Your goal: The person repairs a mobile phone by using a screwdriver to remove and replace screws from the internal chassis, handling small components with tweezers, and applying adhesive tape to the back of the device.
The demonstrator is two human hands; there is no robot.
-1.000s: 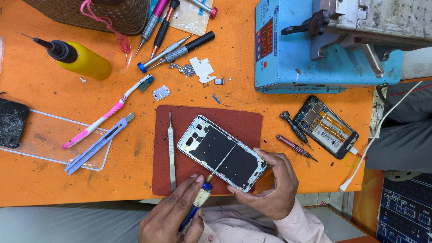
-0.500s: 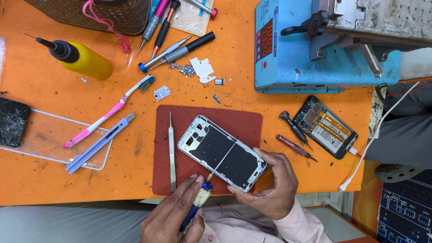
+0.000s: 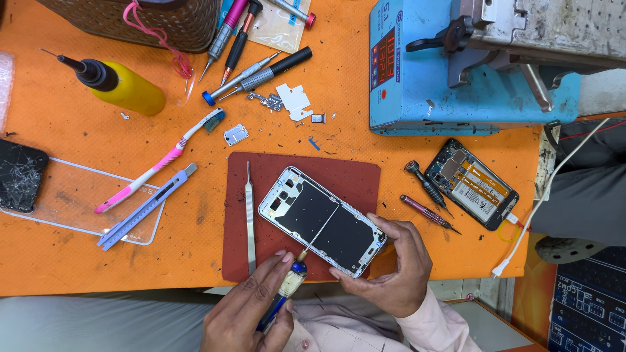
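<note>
An opened phone frame (image 3: 321, 220) with a silver rim and dark inside lies slanted on a dark red mat (image 3: 355, 180). My left hand (image 3: 248, 313) grips a blue-handled screwdriver (image 3: 291, 281) whose thin shaft reaches onto the middle of the frame. My right hand (image 3: 398, 270) holds the frame's near right corner, fingers along its edge. A slim metal scalpel handle (image 3: 249, 215) rests on the mat to the left of the frame.
On the orange table (image 3: 78, 261): a yellow bottle (image 3: 120, 85), pink toothbrush (image 3: 160, 161), lilac tool (image 3: 147, 206), cracked screen (image 3: 19, 176), several screwdrivers (image 3: 261, 73), small loose parts (image 3: 293, 101), another opened phone (image 3: 471, 184) with two drivers (image 3: 427, 195), blue machine (image 3: 456, 72), white cable (image 3: 548, 189).
</note>
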